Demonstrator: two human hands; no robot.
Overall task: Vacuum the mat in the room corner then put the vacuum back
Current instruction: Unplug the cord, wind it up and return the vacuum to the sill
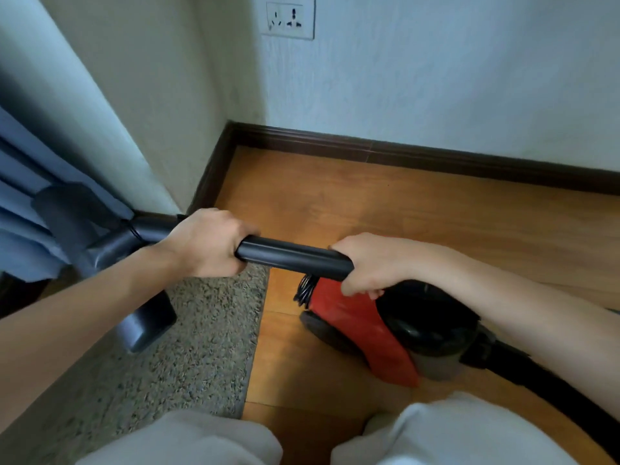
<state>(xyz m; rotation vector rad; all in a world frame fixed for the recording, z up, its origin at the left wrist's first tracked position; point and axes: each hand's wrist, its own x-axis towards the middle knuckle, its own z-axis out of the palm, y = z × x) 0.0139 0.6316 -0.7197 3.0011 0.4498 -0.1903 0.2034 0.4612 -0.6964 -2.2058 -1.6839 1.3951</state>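
A speckled grey-beige mat point(201, 344) lies on the wooden floor at the lower left. Both hands grip a black vacuum tube point(292, 258) held level across the middle. My left hand point(204, 243) clasps its left part and my right hand point(365, 263) its right end. A grey nozzle piece point(147, 325) hangs over the mat under my left forearm. The red and black vacuum body point(379, 327) stands on the floor right of the mat, a black hose point(543, 380) leading off it to the lower right. A bundle of black cord point(305, 288) hangs at its top.
The room corner with dark skirting point(369, 149) lies straight ahead. A wall socket point(290, 16) sits high on the far wall. A blue curtain point(20, 182) hangs at the left. My knees in pale trousers point(453, 431) fill the bottom edge.
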